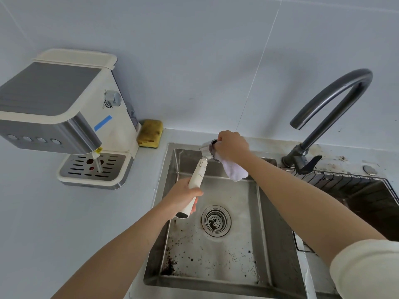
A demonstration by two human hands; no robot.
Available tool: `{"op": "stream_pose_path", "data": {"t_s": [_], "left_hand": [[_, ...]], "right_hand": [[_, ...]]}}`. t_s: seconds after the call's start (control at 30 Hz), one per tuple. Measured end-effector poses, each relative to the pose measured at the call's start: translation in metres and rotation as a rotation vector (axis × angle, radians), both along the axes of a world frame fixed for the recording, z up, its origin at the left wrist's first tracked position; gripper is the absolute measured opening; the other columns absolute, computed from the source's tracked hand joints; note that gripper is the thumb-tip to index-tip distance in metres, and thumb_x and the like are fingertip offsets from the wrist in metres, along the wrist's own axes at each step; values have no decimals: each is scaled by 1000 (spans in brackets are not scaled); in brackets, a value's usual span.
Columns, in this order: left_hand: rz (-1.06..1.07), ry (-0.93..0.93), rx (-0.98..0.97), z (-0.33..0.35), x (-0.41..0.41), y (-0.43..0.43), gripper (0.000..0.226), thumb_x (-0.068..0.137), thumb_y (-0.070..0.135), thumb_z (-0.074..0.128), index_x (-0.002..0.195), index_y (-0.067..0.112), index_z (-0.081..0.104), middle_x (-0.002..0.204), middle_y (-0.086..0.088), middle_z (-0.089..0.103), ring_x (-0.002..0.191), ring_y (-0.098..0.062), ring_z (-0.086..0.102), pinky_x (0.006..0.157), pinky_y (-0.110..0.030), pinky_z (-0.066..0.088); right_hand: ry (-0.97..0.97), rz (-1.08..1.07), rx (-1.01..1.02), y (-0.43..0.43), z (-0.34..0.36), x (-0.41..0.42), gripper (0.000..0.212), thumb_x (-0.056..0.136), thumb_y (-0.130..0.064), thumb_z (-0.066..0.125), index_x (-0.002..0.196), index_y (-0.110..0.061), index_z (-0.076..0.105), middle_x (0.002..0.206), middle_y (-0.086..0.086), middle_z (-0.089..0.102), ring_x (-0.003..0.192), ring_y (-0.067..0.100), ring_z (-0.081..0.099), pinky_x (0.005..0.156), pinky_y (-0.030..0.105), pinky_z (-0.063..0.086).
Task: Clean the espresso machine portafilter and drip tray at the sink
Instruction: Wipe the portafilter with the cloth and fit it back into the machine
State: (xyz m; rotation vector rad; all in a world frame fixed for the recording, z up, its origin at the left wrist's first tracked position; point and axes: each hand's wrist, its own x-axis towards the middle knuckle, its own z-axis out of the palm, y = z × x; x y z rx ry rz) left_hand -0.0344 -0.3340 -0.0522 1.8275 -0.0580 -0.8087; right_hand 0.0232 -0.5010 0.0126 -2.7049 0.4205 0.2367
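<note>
Left hand (183, 196) clenched round the cream plastic handle of the steel-headed portafilter (199, 172), held above the stainless steel sink (267, 234), right hand (232, 145) gripping a white cloth (234, 170) bunched into its basket: brace handle, twist cloth firmly round the rim.

Both arms outstretched; left hand (183, 196) curled round portafilter handle (197, 175); right hand (232, 147) clenched on cloth (234, 170)

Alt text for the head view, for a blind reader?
Over a steel sink, the left hand grips the portafilter handle while the right hand presses a white cloth into its basket. The drip tray sits in the espresso machine at left.
</note>
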Motion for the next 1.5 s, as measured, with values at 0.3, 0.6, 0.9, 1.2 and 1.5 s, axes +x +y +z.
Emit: {"op": "stream_pose_path", "data": {"t_s": [0.3,0.6,0.9,1.2,1.5], "left_hand": [[6,35,-19,-2,2,2,12,83,9,57,86,18,48,57,-5,51,33,-11,47,39,-20,42],[172,227,-212,3,12,8,9,86,12,56,91,12,49,52,-4,52,33,-13,45,37,-19,40],[319,409,-475,17,19,-3,14,88,14,50,75,11,45,44,0,51,31,-10,43,35,-15,36],[295,448,-549,34,23,-26,20,88,13,43,69,11,46,43,0,50,31,-9,43,34,-13,35],[281,420,-518,37,14,-36,16,86,13,46,70,9,50,44,1,51,32,-9,43,35,-15,37]], "right_hand": [[117,38,190,-9,9,8,19,88,-9,43,93,-3,60,85,10,53,79,23,47,69,29,39],[10,-262,969,-3,8,-4,18,90,-9,48,74,-6,54,81,19,58,80,30,55,83,44,49],[-218,-233,1347,-16,-10,-27,27,95,-14,48,120,-4,47,106,13,58,92,29,58,87,43,49],[-328,-132,1278,16,-9,-35,29,97,-22,43,77,-16,62,81,5,63,68,8,65,67,23,52],[-407,-356,1613,14,-6,-35,21,88,-15,58,74,-14,44,70,1,58,68,17,59,59,25,52]]}}
